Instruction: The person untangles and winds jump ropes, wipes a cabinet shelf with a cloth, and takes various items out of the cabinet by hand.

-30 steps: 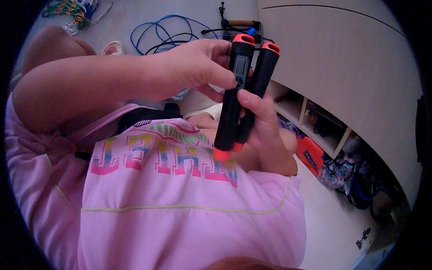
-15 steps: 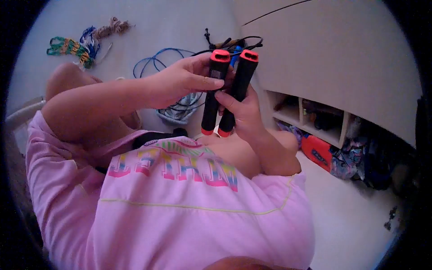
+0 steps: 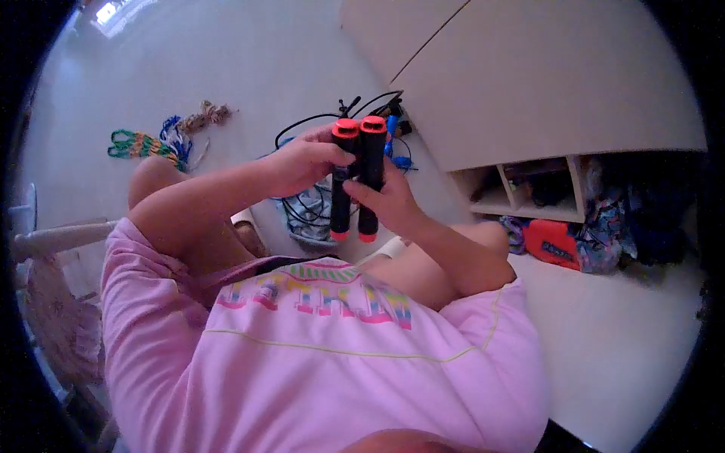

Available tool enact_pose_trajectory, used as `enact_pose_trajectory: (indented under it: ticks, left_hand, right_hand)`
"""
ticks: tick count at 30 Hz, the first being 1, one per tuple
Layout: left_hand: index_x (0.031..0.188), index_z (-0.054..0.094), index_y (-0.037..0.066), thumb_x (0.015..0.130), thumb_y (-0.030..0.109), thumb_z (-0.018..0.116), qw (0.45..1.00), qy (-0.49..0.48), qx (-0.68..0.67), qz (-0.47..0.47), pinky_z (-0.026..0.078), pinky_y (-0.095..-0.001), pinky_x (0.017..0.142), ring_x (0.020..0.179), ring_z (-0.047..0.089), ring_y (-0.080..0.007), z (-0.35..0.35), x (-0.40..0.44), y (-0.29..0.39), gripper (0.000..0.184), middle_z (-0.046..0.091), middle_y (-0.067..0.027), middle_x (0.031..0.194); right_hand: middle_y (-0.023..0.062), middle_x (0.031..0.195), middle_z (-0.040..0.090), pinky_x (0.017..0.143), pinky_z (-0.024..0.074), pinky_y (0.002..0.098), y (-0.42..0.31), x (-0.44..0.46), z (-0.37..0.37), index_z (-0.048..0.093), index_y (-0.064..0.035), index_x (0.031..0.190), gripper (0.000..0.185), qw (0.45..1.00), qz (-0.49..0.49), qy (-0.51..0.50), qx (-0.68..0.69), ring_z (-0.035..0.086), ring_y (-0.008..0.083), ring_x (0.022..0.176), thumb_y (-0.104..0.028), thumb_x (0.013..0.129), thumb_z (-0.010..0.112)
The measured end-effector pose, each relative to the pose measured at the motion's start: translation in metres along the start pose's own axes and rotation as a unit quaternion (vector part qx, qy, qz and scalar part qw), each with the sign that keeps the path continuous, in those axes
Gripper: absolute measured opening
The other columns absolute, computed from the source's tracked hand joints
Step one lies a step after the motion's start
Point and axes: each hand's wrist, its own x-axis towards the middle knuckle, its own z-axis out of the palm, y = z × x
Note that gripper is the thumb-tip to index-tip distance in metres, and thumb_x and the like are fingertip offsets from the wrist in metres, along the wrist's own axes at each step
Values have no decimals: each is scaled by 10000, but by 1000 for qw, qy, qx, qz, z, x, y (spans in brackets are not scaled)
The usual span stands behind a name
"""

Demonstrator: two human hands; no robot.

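Two black jump rope handles with red ends are held up side by side, nearly parallel, in front of my chest. My left hand (image 3: pixel 313 162) is closed around the left jump rope handle (image 3: pixel 341 204), with its thumb across the upper part. My right hand (image 3: pixel 393 200) grips the right jump rope handle (image 3: pixel 371 170) from the side, its thumb reaching over to the left one. The fingers behind the handles are hidden. A black cord (image 3: pixel 302 119) loops behind the hands. Below them, partly covered, lies a grey-blue bundle (image 3: pixel 308 220) with dark cord over it.
Green-yellow braided rope (image 3: pixel 140 143), blue-white rope (image 3: pixel 175 136) and brown rope (image 3: pixel 208 117) lie on the floor at left. A pale cabinet (image 3: pixel 529 83) with open cubbies (image 3: pixel 495 189) stands at right, a red item (image 3: pixel 551 245) beside it. A chair rail (image 3: pixel 64 240) is at far left.
The two handles have come closer together and more parallel, the right one less tilted. Both hands keep their hold. The camera view has shifted, so hands and handles appear lower and further left.
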Motion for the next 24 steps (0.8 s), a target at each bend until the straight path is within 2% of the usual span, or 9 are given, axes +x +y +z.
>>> enact_pose_trajectory:
  ticks: [6,10,13,14,15,17,20,23,24]
  left_hand:
    - [1116,449,-28,700,144,528,993,-102,-55,-25,350,-359,905,1009,498,-226,9,-2,23,457,532,-125,1062]
    - [1001,527,-13,733,226,580,989,-55,133,-32,409,-311,830,873,552,-190,14,-3,20,363,580,-95,911]
    - [923,552,-13,740,217,576,959,-28,278,-56,435,-282,780,794,565,-172,2,-2,29,295,586,-87,831]
    - [883,556,-16,737,208,574,973,16,220,-66,448,-267,747,748,569,-169,13,-7,35,268,582,-81,780]
    - [880,552,-27,738,195,564,971,35,218,-92,460,-270,720,737,571,-169,15,-11,43,264,577,-91,785]
    - [852,551,-37,730,170,549,963,24,243,-109,471,-271,692,701,576,-175,20,-14,52,241,578,-104,767]
    - [826,552,-42,722,155,535,939,-46,290,-177,476,-274,666,666,577,-178,35,-11,52,223,581,-113,742]
    - [800,552,-40,715,167,530,919,-54,330,-209,475,-272,639,638,571,-173,51,-8,49,225,578,-112,715]
    - [795,550,-38,722,191,529,902,-74,369,-210,479,-270,638,642,569,-170,67,-12,57,241,578,-113,713]
  right_hand:
    - [82,731,554,558,437,295,1,7,-7,529,-31,899,290,957,-28,-95,-274,554,153,652,-261,751,625]
    - [105,627,539,542,423,305,0,4,-8,545,-15,834,372,860,-153,-126,-471,558,202,603,-367,737,617]
    - [95,643,548,537,425,325,-28,13,-25,554,-22,818,374,783,-103,-200,-581,560,213,602,-356,694,666]
    - [90,688,560,551,430,327,-34,10,-36,558,-29,823,373,859,-136,-133,-475,563,216,624,-341,666,689]
    - [97,783,558,604,433,332,-44,7,-46,552,-42,878,401,884,-189,-58,-423,559,227,700,-321,639,711]
    - [124,1025,543,752,438,346,-64,4,-60,530,-70,1037,543,867,-319,90,-372,545,257,907,-273,586,753]
    - [142,1258,379,949,314,371,-49,21,-56,364,-120,1252,799,803,-386,37,-452,384,271,1152,-235,571,765]
    - [123,1380,171,1029,175,388,-15,26,-41,221,-165,1330,924,882,-319,-145,-315,182,274,1271,-210,582,761]
    - [137,1261,373,961,313,365,-5,28,-35,273,-164,1309,826,893,-377,-105,-221,395,259,1141,-166,624,736]
